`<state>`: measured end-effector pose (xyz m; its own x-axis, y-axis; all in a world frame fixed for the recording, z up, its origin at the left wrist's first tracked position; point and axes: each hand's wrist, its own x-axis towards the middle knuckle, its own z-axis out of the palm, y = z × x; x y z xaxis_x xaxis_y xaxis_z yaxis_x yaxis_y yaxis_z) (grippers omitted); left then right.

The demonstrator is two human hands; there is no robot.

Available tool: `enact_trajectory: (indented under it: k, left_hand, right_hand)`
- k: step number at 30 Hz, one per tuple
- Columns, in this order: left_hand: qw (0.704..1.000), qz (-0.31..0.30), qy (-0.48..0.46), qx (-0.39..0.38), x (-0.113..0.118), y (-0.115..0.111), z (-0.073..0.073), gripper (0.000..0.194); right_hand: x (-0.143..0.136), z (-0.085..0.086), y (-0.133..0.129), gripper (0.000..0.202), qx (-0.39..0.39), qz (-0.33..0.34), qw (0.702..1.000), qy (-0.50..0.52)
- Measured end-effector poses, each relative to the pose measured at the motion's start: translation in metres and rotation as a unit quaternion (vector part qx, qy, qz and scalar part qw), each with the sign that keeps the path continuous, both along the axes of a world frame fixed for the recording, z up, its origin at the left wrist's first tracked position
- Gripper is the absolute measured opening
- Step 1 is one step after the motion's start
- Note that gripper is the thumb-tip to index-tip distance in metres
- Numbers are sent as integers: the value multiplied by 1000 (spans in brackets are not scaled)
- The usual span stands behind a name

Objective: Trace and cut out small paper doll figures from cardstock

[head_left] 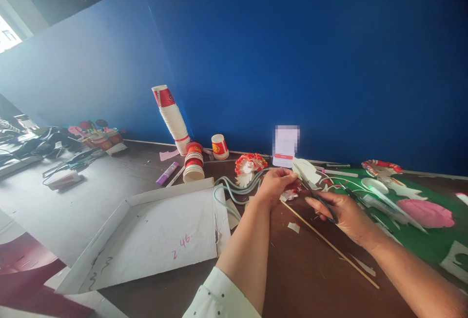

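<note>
My right hand (pixel 338 213) is closed on the dark handles of a pair of scissors (pixel 323 203). The blades point up and left toward my left hand (pixel 280 184), whose thumb and fingers are pinched together. What they hold is too small to make out. A white cut paper piece (pixel 307 171) shows just past those fingertips. Below them is a crumpled red and white scrap (pixel 290 194). A thin wooden stick (pixel 329 242) lies slanting across the table between my forearms, near a small paper scrap (pixel 293 228).
Left of my arm is a shallow white cardboard box (pixel 164 237). Behind it leans a tall stack of paper cups (pixel 173 120), with another cup (pixel 220 147) nearby. A red and white paper flower (pixel 250 164), pale cords (pixel 237 192) and a pink paper shape (pixel 426 212) lie around.
</note>
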<state>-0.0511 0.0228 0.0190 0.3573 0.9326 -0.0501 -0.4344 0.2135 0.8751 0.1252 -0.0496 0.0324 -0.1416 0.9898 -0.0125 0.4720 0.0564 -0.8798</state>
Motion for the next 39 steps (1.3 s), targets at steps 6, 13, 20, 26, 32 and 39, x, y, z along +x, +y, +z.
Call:
enact_trajectory:
  k: [6, 13, 20, 26, 32, 39]
  left_hand:
    - [1000, 5, 3, -3, -1, -1, 2, 44]
    - [1000, -6, -3, -5, -1, -1, 3, 49]
    - [999, -34, 17, 24, -1, -1, -1, 47]
    - [999, -38, 17, 24, 0, -2, 0, 47]
    - [999, -41, 12, 18, 0, -3, 0, 46]
    - [999, -40, 9, 14, -1, -4, 1, 45]
  right_hand:
    - [-1, 3, -2, 50, -16, -5, 1000, 0]
    - [-2, 2, -1, 53, -15, -2, 1000, 9]
    - [-1, 2, -1, 53, -26, 0, 999, 26]
    - [-4, 2, -2, 51, -36, -15, 998, 41]
    - [-4, 3, -2, 50, -22, -11, 999, 27]
    - [-3, 1, -1, 52, -23, -13, 999, 22]
